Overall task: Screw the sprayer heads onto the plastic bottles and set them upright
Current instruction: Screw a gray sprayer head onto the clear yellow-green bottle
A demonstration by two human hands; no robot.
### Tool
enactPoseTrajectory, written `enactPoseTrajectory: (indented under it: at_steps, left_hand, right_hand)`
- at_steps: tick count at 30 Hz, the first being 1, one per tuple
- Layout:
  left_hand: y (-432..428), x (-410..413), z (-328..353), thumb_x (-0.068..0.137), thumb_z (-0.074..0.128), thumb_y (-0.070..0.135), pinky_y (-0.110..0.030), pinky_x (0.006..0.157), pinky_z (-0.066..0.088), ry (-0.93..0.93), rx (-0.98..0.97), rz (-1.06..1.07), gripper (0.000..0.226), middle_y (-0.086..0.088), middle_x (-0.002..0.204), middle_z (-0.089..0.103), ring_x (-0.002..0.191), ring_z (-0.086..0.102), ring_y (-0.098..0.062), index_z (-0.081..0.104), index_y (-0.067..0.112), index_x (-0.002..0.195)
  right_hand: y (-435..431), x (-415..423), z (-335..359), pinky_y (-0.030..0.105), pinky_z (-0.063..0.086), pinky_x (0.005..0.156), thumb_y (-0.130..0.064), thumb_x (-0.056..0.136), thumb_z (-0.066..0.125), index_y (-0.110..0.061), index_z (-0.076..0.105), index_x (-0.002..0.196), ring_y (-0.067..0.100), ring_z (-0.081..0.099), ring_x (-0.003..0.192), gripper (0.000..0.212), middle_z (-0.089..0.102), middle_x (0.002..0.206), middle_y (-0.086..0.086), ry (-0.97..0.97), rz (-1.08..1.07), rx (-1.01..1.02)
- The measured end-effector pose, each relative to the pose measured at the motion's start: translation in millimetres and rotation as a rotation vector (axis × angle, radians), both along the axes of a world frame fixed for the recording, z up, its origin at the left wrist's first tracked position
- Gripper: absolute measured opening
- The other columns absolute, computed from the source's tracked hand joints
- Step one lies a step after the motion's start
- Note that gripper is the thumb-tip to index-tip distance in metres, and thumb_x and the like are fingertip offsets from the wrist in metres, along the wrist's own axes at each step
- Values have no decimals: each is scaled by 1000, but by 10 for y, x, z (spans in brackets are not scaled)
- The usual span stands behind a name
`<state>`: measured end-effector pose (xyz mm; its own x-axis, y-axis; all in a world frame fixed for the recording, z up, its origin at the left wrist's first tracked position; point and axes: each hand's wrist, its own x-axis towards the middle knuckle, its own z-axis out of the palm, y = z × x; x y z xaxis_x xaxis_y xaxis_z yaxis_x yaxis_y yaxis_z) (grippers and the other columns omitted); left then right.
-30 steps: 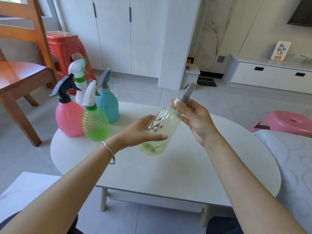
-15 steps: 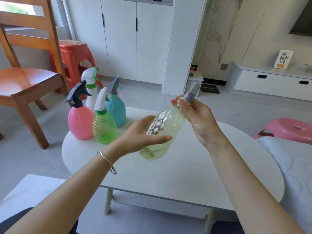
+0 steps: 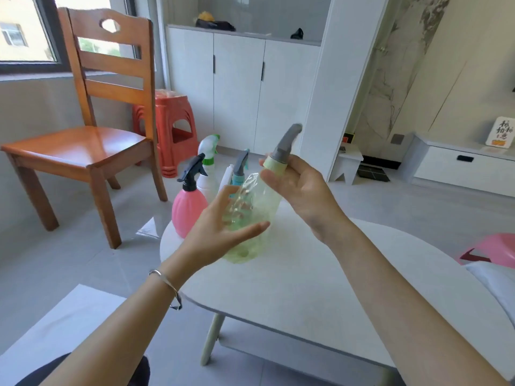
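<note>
A pale green see-through bottle hangs tilted above the white table. My left hand cups its body from below. My right hand grips the pale green collar under the grey sprayer head at the bottle's neck. Behind them, upright on the table's far left, stand a pink bottle with a black sprayer, a white bottle with a white and green sprayer and a teal bottle with a grey sprayer. A white sprayer top shows between them; its bottle is hidden by my hand.
A wooden chair and a red plastic stool stand on the floor to the left. A pink stool sits at the right edge. White cabinets line the back wall. A white cushion overlaps the table's right end.
The camera has tilted up and turned left. The held bottle has swung more upright and now covers the green ribbed bottle. Both hands keep their hold.
</note>
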<state>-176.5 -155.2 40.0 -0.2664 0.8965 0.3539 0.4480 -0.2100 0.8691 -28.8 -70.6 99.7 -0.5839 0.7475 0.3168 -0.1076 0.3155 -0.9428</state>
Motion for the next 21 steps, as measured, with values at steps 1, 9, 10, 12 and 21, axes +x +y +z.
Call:
enactPoseTrajectory:
  at_steps: [1, 9, 10, 12, 21]
  left_hand:
    - [-43, -110, 2, 56, 75, 64, -19, 78, 54, -67, 42, 16, 58, 20, 100, 67, 94, 65, 2, 47, 51, 106]
    - [-349, -789, -184, 66, 75, 55, -12, 77, 51, -149, 80, 85, 49, 8, 118, 57, 102, 62, 1, 50, 52, 108]
    - [-356, -834, -235, 67, 75, 56, -8, 78, 48, -117, 59, 103, 50, 9, 118, 53, 102, 59, 5, 49, 52, 110]
    - [-351, -917, -342, 66, 73, 56, -2, 76, 44, -58, 27, 124, 58, 11, 116, 51, 102, 54, 11, 50, 42, 117]
    - [-260, -1087, -786, 54, 75, 57, -29, 80, 57, 52, -154, 110, 78, 9, 118, 58, 108, 58, -9, 47, 32, 121]
  right_hand:
    - [-52, -80, -9, 15, 45, 94, -45, 71, 71, -31, 58, 113, -1, 58, 113, 45, 65, 122, -11, -52, 46, 16]
    - [-324, -642, -353, 16, 48, 84, -37, 79, 70, -31, 61, 116, 5, 64, 105, 38, 64, 117, -12, -160, 101, 19]
    - [-345, -694, -398, 13, 49, 80, -38, 78, 72, -33, 60, 114, 3, 64, 103, 38, 63, 115, -15, -164, 96, 26]
    - [-366, -776, -507, 5, 47, 71, -39, 76, 74, -42, 58, 109, -3, 62, 98, 36, 61, 109, -21, -173, 78, 44]
    - [-297, -979, -1149, 5, 47, 72, -34, 71, 79, -52, 50, 96, -5, 59, 96, 42, 59, 102, -25, -246, -45, 89]
